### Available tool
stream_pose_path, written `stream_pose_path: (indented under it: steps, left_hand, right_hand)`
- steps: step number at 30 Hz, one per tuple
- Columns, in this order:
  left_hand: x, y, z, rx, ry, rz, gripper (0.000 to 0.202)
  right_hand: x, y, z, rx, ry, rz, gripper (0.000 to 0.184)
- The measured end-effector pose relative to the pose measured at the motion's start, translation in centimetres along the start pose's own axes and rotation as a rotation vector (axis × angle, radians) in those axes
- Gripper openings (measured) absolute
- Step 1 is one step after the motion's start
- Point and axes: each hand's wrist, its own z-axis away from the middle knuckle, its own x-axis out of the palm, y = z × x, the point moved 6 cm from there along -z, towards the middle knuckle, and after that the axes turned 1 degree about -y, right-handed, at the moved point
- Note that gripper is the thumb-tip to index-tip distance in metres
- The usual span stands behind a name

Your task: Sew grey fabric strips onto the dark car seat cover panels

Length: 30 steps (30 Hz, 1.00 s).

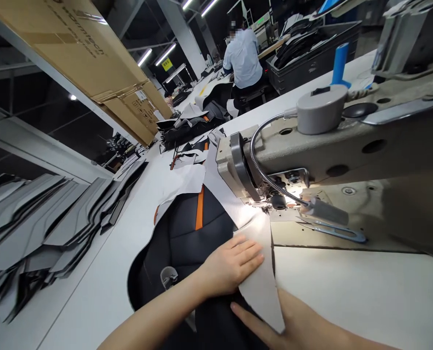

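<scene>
A dark fabric piece with an orange stripe [187, 233] lies on the white table [348, 291], running under the sewing machine [329, 160]. A pale grey fabric strip [260, 282] lies over its right edge, lit by the machine's lamp. My left hand [231, 265] rests flat on the fabric with fingers stretched out, pressing the grey strip near the needle area [278, 201]. My right hand [260, 321] lies low beside the strip's near end, partly under it; its fingers are mostly hidden.
Stacks of grey cut panels [45, 228] fill the left side. Cardboard boxes [92, 53] sit on a shelf above. More fabric pieces [190, 126] lie farther along the table. A person in a light shirt [243, 58] sits at the far end, back turned.
</scene>
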Motion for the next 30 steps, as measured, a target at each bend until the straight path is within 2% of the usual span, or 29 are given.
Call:
stream_pose_path:
  steps: [5, 12, 18, 22, 24, 27, 30]
  left_hand:
    - [1.0, -1.0, 0.2, -0.075, 0.020, 0.056, 0.036]
    - [2.1, -3.0, -1.1, -0.117, -0.012, 0.121, 0.043]
    - [3.0, -5.5, -2.1, -0.135, -0.027, 0.134, 0.049]
    - [2.3, -6.6, -3.4, -0.125, -0.037, 0.146, 0.044]
    - [1.8, -6.4, -4.2, -0.165, -0.080, 0.132, 0.036]
    - [1.2, -4.8, -4.7, -0.223, -0.122, 0.094, 0.018]
    - [0.8, -2.8, -4.1, -0.202, 0.034, 0.087, 0.021]
  right_hand:
    - [0.4, -0.3, -0.1, -0.033, -0.074, 0.096, 0.050]
    - [1.1, 0.0, -0.2, -0.038, -0.066, 0.148, 0.041]
    - [2.1, 1.5, -0.4, 0.108, -0.055, 0.118, 0.054]
    - [2.5, 2.3, -0.6, 0.138, -0.008, 0.096, 0.053]
    - [2.3, 2.6, -0.8, 0.141, 0.008, 0.103, 0.050]
    - [1.7, 2.6, -1.2, 0.130, 0.042, 0.142, 0.044]
    - [1.0, 1.8, -1.2, 0.079, 0.086, 0.164, 0.039]
